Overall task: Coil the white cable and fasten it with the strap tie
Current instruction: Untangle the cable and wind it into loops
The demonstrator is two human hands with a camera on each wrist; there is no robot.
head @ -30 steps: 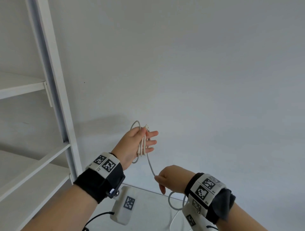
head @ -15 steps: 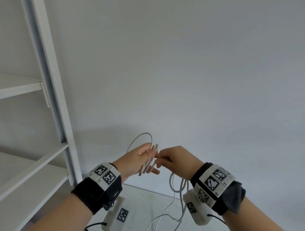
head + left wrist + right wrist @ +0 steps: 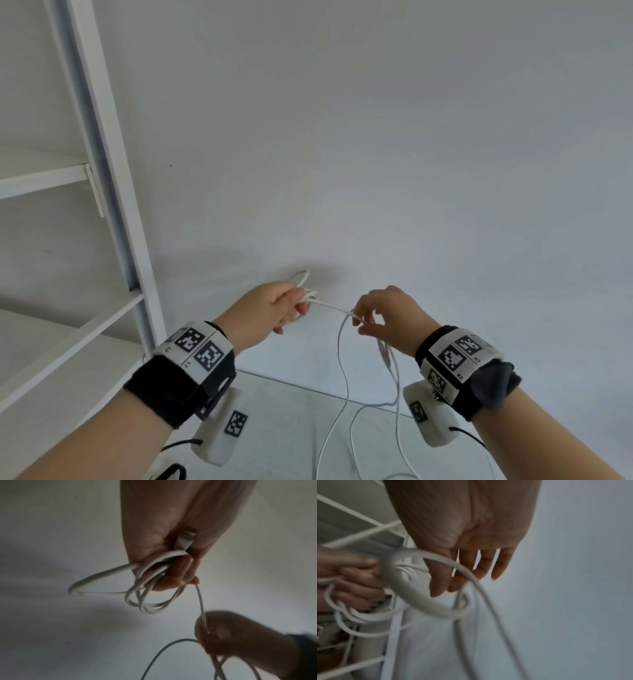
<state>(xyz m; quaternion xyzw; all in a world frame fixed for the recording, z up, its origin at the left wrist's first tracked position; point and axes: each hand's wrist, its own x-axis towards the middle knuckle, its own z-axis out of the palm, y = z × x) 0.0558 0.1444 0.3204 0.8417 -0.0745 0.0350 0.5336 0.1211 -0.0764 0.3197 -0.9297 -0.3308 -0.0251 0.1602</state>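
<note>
Left hand [image 3: 270, 313] grips several finished loops of thin white cable [image 3: 150, 588]; right hand [image 3: 387, 315] pinches the free run; much slack uncoiled; strap tie unseen.

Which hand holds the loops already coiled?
The left hand grips the bundle of coiled loops of the white cable, with one plug end against its palm. The right hand only pinches a single strand leading away from that bundle.

a white shelf unit [image 3: 102, 192] stands at the left of the frame against a plain grey wall [image 3: 376, 137]; a pale surface [image 3: 294, 411] lies at the bottom.
</note>
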